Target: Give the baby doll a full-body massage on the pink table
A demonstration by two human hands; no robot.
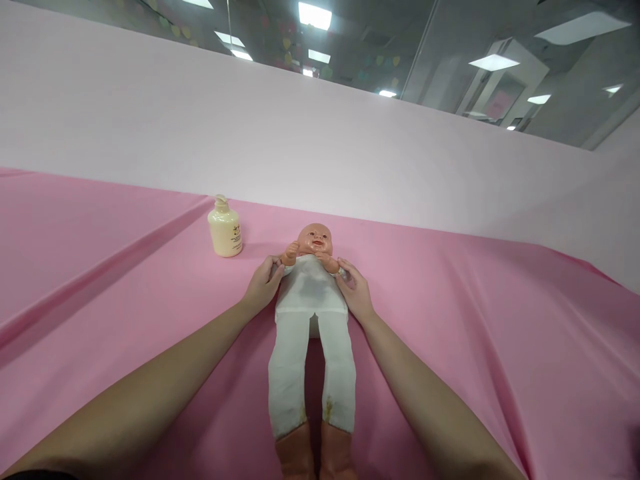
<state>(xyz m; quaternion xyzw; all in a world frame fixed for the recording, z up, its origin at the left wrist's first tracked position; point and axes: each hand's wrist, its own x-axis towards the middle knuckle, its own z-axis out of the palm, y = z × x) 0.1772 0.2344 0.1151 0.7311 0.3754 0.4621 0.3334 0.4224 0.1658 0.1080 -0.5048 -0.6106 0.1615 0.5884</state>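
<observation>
A baby doll [313, 287] with a white cloth body lies on its back, its head away from me and its feet at the bottom edge of the view. My left hand [264, 283] is closed around the doll's arm on the left, just below its plastic hand. On the other side my right hand [355, 287] grips the doll's other arm near the wrist. Both plastic forearms are bent up over the chest. Brownish stains mark the cloth above the feet, and a grey patch shows on the chest.
A cream pump bottle [226, 230] stands to the left of the doll's head. Pink cloth [425, 320] with several folds covers the surface. Behind it rises a white wall [300, 153], with a glass pane [360, 47] above.
</observation>
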